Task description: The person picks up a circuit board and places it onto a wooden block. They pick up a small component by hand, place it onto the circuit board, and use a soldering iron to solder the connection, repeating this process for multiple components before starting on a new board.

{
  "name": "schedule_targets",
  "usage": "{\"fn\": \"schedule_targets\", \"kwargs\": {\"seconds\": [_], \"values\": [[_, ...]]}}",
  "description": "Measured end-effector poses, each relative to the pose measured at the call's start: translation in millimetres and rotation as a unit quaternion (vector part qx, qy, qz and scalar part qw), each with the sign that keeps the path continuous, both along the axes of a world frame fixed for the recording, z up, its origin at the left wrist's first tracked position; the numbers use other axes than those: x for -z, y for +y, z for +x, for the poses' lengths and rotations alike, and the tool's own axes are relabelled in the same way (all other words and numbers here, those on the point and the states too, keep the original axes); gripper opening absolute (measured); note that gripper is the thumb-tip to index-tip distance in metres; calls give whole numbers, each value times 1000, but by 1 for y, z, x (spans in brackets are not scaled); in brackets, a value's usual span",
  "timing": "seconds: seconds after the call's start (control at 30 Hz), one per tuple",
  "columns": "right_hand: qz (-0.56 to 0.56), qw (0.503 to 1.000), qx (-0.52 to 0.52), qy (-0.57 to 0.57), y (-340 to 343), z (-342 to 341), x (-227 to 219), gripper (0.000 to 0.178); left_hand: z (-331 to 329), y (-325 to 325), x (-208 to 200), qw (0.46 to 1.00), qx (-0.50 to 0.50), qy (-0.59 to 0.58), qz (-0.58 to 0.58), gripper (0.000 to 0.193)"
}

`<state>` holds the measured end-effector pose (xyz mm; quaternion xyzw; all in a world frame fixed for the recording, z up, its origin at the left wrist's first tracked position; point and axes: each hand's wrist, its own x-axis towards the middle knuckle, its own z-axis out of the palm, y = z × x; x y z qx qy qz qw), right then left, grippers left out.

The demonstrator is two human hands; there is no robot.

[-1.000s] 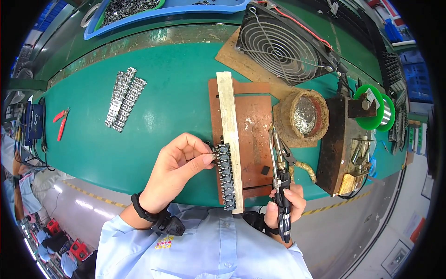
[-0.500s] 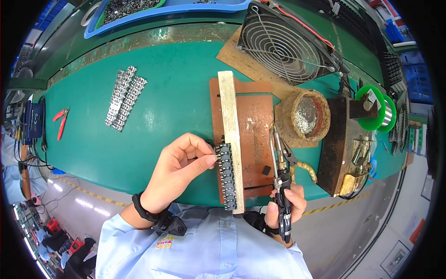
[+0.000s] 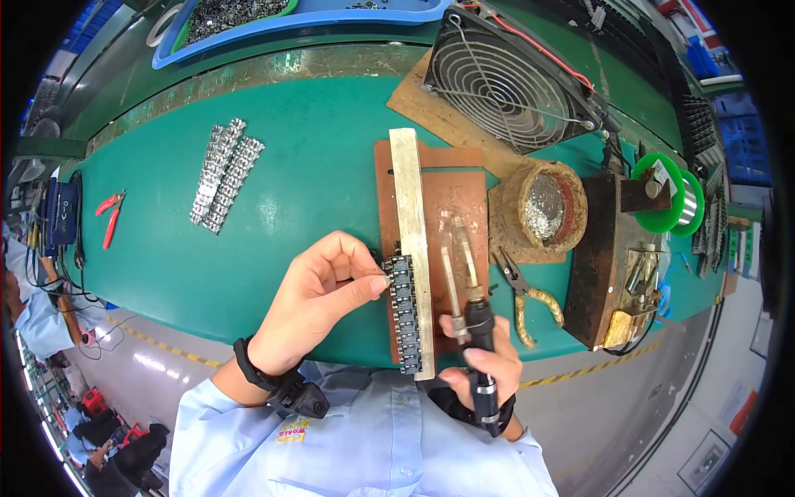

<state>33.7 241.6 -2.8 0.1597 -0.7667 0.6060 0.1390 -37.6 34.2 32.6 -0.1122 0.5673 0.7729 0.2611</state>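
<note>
A row of small black electronic components [image 3: 405, 323] lies along the left side of a pale wooden bar [image 3: 407, 190], which rests on a brown board [image 3: 455, 195]. My left hand [image 3: 319, 294] is closed, thumb and forefinger pinched at the upper left of the row. What sits between those fingertips is too small to make out. In my right hand [image 3: 493, 364] is a black-handled soldering iron [image 3: 479, 327] with a thin feed tube beside its tip. Its metal end points away from me over the board, right of the bar, apart from the components and slightly blurred.
Pliers [image 3: 523, 294] with yellowish handles and a round solder pot [image 3: 542, 207] stand right, near a solder spool [image 3: 662, 195] and a metal box [image 3: 598, 257]. A fan [image 3: 505, 83] sits behind. Silvery strips [image 3: 224, 178] and red cutters [image 3: 110, 217] lie left.
The soldering iron in my right hand has swung left, from beside the pliers to over the brown board, uncovering the pliers. My left hand has stayed almost still.
</note>
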Motion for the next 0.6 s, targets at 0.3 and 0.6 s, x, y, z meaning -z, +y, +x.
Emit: {"fn": "schedule_targets", "kwargs": {"seconds": [0.3,0.6], "values": [[123,990,-64,-17,-12,-8,-10,34,-4,-2,0,1000,15,-12,7,15],[51,998,-28,-17,-8,0,-3,41,0,-2,4,1000,10,10,17,13]]}}
